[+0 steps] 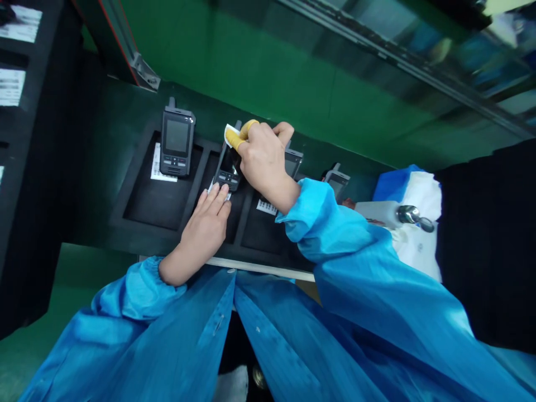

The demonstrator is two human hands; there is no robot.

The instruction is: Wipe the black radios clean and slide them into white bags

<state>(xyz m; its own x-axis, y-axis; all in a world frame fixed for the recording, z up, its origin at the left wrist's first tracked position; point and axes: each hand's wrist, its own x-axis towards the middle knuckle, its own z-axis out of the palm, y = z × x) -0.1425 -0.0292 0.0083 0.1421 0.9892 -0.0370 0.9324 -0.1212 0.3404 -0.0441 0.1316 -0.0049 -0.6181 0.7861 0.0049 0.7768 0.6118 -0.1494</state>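
My right hand (264,156), with yellow finger cots on thumb and forefinger, pinches a small white wipe (231,135) against the upper end of a black handheld radio (228,163). That radio leans over a compartment of a black foam tray (144,239). Stretched out flat, the fingers of my left hand (208,223) touch its lower end and the white label there. To the left stands another handheld radio (176,139), its grey screen facing up, beside a barcode label (156,167). My right hand and wrist partly cover a third radio (292,162).
Farther right is another radio (336,180), partly behind my sleeve. A pale bottle with a metal top (379,213) lies or stands near a blue and white pack (412,187). Dark foam trays with labels (36,151) fill the left side. A green panel (268,61) borders the back.
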